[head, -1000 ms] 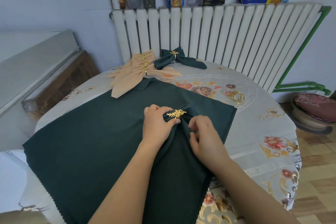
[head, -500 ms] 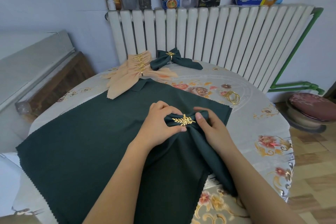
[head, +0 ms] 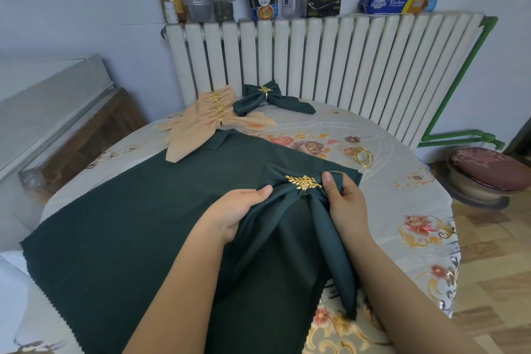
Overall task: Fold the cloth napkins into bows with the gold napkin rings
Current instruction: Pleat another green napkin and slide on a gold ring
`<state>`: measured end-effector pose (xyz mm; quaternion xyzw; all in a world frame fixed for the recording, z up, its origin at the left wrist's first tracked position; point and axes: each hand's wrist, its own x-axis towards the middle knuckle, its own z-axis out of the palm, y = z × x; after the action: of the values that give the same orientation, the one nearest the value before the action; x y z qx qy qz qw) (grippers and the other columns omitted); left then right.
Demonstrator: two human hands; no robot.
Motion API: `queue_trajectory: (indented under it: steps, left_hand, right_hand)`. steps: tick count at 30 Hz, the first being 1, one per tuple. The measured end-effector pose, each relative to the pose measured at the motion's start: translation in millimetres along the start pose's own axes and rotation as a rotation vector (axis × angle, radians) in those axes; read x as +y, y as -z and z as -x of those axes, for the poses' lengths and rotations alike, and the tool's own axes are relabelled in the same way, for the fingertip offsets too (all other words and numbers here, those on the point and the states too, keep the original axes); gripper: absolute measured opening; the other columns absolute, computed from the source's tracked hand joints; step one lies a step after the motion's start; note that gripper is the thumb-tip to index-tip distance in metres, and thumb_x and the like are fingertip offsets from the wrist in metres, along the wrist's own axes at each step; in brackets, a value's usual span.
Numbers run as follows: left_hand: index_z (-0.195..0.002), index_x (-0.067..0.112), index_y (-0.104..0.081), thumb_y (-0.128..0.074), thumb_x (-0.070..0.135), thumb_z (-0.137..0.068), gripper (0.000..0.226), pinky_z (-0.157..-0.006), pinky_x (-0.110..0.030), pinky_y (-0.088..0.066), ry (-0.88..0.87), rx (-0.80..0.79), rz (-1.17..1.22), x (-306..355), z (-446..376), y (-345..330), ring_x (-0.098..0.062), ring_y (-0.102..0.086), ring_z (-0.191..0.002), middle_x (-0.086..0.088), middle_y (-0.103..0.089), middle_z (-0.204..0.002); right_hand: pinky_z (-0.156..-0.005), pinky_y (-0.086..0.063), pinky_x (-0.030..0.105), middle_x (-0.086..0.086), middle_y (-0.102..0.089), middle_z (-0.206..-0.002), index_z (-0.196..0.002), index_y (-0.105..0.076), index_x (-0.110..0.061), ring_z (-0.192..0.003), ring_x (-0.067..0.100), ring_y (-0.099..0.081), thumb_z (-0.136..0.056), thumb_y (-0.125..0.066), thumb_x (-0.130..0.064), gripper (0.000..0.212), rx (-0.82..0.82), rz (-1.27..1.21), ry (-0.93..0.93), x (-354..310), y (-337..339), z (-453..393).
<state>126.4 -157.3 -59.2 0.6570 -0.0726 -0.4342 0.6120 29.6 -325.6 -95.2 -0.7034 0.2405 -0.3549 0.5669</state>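
Head: both hands' grip (pinching) on napkin (head: 290, 204)

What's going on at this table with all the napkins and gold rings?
A person is shaping a dark green napkin into a bow. It is threaded through a gold leaf ring, and the left hand and right hand grip the cloth on either side of the ring. More flat green napkins lie underneath. A finished green bow and a pile of peach bows sit at the table's far side, with spare gold rings to the right.
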Motion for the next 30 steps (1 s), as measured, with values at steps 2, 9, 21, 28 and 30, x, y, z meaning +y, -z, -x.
queue_trajectory:
  steps: [2,9,21,28,30]
  left_hand:
    - [-0.102,0.005,-0.068,-0.063,0.020,-0.089,0.021,-0.079,-0.034,-0.055,-0.019,-0.020,0.002,-4,-2,-7,-0.026,-0.068,-0.090,-0.013,-0.071,-0.102]
    - [-0.102,0.016,-0.070,-0.069,0.023,-0.084,0.020,-0.085,-0.036,-0.054,-0.220,0.074,-0.117,-9,-8,-14,-0.021,-0.069,-0.092,-0.002,-0.073,-0.097]
    - [-0.092,0.018,-0.050,-0.059,0.017,-0.091,0.009,-0.066,-0.016,-0.038,-0.534,0.597,-0.372,13,-10,-3,-0.006,-0.056,-0.080,0.006,-0.063,-0.086]
    - [-0.081,0.028,-0.062,-0.061,0.007,-0.087,0.022,-0.075,-0.020,-0.043,-0.513,0.577,-0.325,64,-36,15,-0.005,-0.056,-0.084,0.006,-0.064,-0.095]
    - [-0.084,0.026,-0.063,-0.060,0.005,-0.087,0.022,-0.082,-0.026,-0.045,-0.498,0.573,-0.303,78,-47,19,-0.008,-0.056,-0.084,0.004,-0.064,-0.097]
  right_hand:
    - [-0.060,-0.042,0.008,0.007,-0.067,-0.079,-0.087,-0.063,-0.001,-0.071,0.007,-0.059,-0.094,-0.053,-0.031,0.033,0.038,-0.003,0.006,1,0,-1]
    - [-0.061,-0.043,0.012,0.010,-0.067,-0.084,-0.088,-0.062,-0.001,-0.078,0.015,-0.061,-0.094,-0.050,-0.039,0.041,0.035,0.014,-0.028,6,1,-5]
    - [-0.079,-0.045,0.020,-0.009,-0.063,-0.102,-0.106,-0.054,-0.019,-0.095,0.007,-0.060,-0.091,-0.060,-0.019,0.017,-0.210,0.051,-0.230,-14,5,-31]
    - [-0.065,-0.050,0.013,-0.012,-0.068,-0.082,-0.096,-0.068,-0.023,-0.077,0.007,-0.063,-0.092,-0.058,-0.012,0.015,-0.273,0.091,-0.125,-54,-14,-82]
    - [-0.073,-0.053,0.021,-0.007,-0.072,-0.085,-0.092,-0.070,-0.031,-0.077,0.012,-0.067,-0.090,-0.060,-0.015,0.019,-0.256,0.121,-0.097,-59,-26,-101]
